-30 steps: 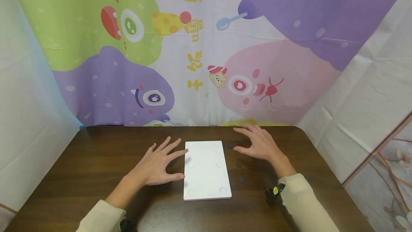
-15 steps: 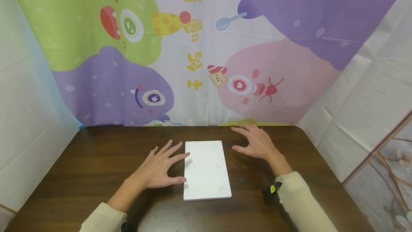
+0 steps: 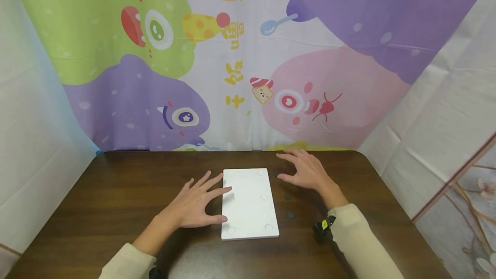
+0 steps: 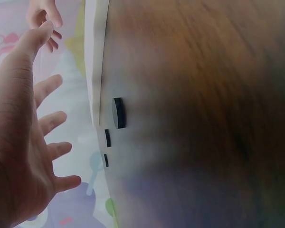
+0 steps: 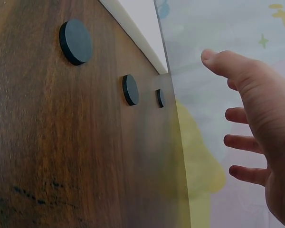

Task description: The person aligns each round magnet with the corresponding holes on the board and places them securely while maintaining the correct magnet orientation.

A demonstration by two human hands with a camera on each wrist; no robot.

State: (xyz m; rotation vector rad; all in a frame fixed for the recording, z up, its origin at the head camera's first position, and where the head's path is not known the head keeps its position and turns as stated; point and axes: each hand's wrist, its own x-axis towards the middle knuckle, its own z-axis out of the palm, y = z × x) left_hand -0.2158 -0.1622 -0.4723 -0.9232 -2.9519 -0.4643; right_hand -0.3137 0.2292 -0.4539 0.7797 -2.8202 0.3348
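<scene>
A white rectangular board with several shallow round recesses lies flat on the table. My left hand, fingers spread, hovers at the board's left side, with thumb and index tips over its edge. It holds nothing. Beyond the board's far right corner, my right hand hangs above the table with fingers apart and nothing in it. Three black discs lie right of the board; the right wrist view shows the near disc, middle disc and far disc. Three more, including a thick disc, lie on the left, hidden in the head view.
The dark wooden table ends at a printed cloth backdrop. Pale cloth walls stand on both sides. A dark wrist camera sits at my right sleeve.
My left hand has drifted right and slightly towards me, its fingertips now farther over the board. My right hand has shifted slightly left, covering more of the far disc. Board and discs have stayed put.
</scene>
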